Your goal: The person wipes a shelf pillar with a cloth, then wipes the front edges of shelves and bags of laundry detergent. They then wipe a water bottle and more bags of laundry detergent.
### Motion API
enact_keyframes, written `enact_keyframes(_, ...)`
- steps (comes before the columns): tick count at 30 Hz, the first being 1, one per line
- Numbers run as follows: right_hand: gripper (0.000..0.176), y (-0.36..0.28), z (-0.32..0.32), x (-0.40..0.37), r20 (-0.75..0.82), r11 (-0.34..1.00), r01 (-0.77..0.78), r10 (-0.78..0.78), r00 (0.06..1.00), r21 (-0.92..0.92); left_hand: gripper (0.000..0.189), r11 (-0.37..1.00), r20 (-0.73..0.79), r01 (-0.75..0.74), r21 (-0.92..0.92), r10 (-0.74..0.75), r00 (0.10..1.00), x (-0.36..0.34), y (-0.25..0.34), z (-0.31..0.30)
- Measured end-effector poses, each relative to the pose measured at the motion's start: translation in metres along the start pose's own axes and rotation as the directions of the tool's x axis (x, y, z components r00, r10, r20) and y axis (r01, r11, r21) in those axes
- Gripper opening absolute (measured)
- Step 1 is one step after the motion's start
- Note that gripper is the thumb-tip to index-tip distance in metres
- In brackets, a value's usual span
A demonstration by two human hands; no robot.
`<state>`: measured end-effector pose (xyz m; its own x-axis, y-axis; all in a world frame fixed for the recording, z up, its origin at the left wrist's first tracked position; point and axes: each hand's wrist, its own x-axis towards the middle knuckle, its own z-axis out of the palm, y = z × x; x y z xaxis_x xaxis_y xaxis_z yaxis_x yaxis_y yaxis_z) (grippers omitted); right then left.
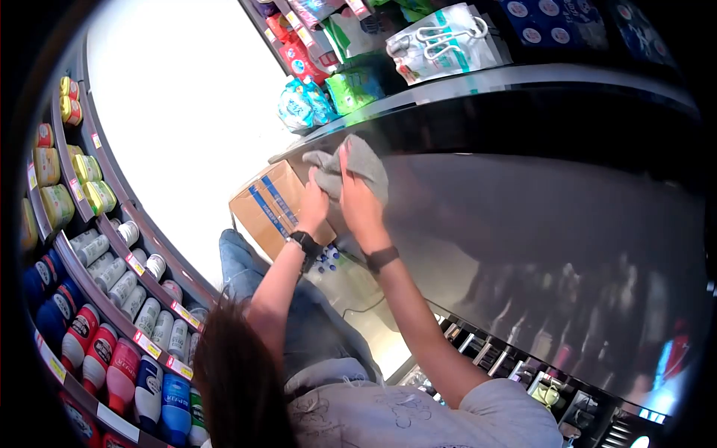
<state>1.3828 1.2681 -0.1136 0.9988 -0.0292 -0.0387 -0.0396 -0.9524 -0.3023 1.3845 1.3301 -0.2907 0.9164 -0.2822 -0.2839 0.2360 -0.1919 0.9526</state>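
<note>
Shelf labels [147, 344] blur unreadably — both hands [314, 203] [361, 205] hold grey cloth [367, 166].

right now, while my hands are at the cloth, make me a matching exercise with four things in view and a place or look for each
Things:
1. grey cloth
2. cardboard box
3. black watch
4. red bottles

Places and looks:
a. brown, with blue stripes
b. standing on the shelves at the picture's left
c. in the right hand, with the left hand at its edge
d. worn on the left arm

Pairs: 1-c, 2-a, 3-d, 4-b
</note>
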Motion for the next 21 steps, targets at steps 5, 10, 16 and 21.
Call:
enact_keyframes(5,0.067,0.006,-0.048,-0.062,-0.087,0.996,-0.06,0.055,0.995,-0.059,0.057,0.986,-0.124,-0.156,-0.05,0.149,0.981,-0.052,0.057,0.017)
enact_keyframes(10,0.067,0.0,-0.13,-0.146,-0.33,0.958,-0.279,0.241,0.913,-0.072,0.06,0.881,-0.121,-0.387,0.271,0.43,0.895,-0.109,0.174,0.007)
enact_keyframes(16,0.067,-0.001,-0.246,-0.217,-0.787,0.86,-0.397,-0.009,0.616,-0.321,0.046,0.554,-0.118,-0.805,0.212,0.832,0.542,-0.142,0.324,0.005)
enact_keyframes(21,0.068,0.0,-0.326,-0.261,-0.905,0.847,-0.483,0.005,0.426,-0.223,0.046,0.17,-0.057,-0.913,0.37,0.985,0.161,-0.165,0.434,0.015)
